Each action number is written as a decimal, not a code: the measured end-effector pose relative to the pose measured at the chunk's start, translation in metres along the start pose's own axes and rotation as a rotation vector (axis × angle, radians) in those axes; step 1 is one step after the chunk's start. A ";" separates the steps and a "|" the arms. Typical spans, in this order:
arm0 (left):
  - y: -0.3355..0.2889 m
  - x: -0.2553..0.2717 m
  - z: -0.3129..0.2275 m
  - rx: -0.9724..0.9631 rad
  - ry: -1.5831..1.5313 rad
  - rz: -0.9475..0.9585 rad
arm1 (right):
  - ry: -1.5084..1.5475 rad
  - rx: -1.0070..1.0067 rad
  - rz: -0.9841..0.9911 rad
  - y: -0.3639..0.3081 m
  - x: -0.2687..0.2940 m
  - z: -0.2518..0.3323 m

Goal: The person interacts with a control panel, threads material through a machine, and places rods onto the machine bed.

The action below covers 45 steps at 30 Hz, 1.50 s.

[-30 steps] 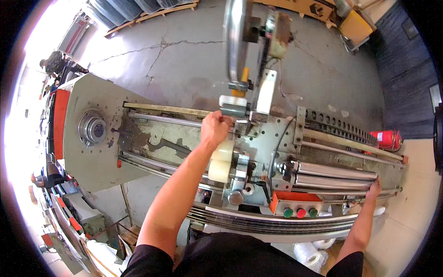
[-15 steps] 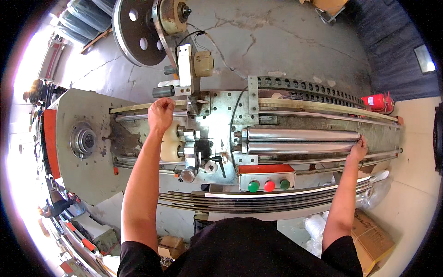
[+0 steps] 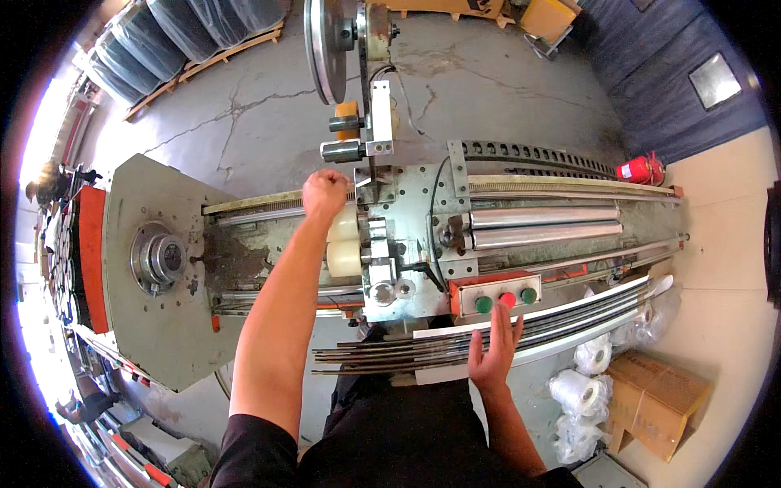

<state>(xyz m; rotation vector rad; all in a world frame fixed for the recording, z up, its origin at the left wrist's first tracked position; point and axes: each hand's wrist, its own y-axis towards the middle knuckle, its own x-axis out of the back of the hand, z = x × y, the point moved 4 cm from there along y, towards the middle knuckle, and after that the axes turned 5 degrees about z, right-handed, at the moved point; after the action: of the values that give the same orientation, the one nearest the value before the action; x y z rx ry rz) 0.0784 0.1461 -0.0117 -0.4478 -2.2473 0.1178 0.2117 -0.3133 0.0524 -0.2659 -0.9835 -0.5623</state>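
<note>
My left hand (image 3: 327,193) is closed, fingertips pinched together, above the rail beside the metal carriage plate (image 3: 415,203) of a long machine. Whatever it may hold is too small to make out. Just below it, two cream rollers (image 3: 343,259) sit against the carriage. Fingers stretched, my right hand (image 3: 494,354) is raised in front of the control box (image 3: 466,302), which carries two green buttons and one red button (image 3: 508,298). A fingertip overlaps the red button's lower edge; contact cannot be made out. Two shiny steel rollers (image 3: 553,218) extend rightward from the carriage.
A grey headstock with a round flange (image 3: 160,259) stands left. Thin rods (image 3: 366,354) lie along the front edge. A large wheel (image 3: 325,53) rises behind the carriage. Plastic-wrapped rolls (image 3: 579,392) and a cardboard box (image 3: 657,398) sit at lower right; a fire extinguisher (image 3: 641,170) is farther back.
My right hand has left the right end of the steel rollers and come back to the control box, its fingers now stretched. My left hand stays pinched near the rail. The view has shifted.
</note>
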 end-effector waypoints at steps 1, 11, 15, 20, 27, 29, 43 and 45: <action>-0.001 0.003 0.003 0.051 -0.014 0.006 | -0.019 0.028 -0.127 -0.012 0.004 0.009; 0.011 -0.003 0.015 0.018 -0.018 -0.017 | -0.237 -0.077 0.207 0.021 -0.029 0.039; 0.011 -0.001 0.034 -0.002 0.047 -0.086 | 0.144 0.041 0.055 0.103 -0.028 0.084; -0.002 -0.006 0.016 -0.038 -0.020 0.020 | 0.219 0.001 -0.173 0.100 -0.018 0.076; -0.008 0.001 0.007 -0.068 -0.043 -0.003 | -0.146 -0.152 -0.368 -0.005 0.013 -0.014; -0.009 0.004 0.005 -0.115 -0.032 -0.035 | -0.229 -0.126 -0.277 -0.008 0.003 -0.024; -0.009 0.000 0.013 -0.034 -0.051 -0.016 | 0.342 0.008 -0.109 0.108 -0.025 0.104; -0.011 0.004 0.008 -0.042 -0.042 -0.009 | 0.597 0.089 0.051 0.170 -0.066 0.144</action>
<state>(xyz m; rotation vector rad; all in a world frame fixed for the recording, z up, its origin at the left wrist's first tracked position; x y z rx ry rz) 0.0666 0.1374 -0.0118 -0.4613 -2.2964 0.0754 0.1761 -0.0851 0.0802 -0.0344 -0.4206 -0.5076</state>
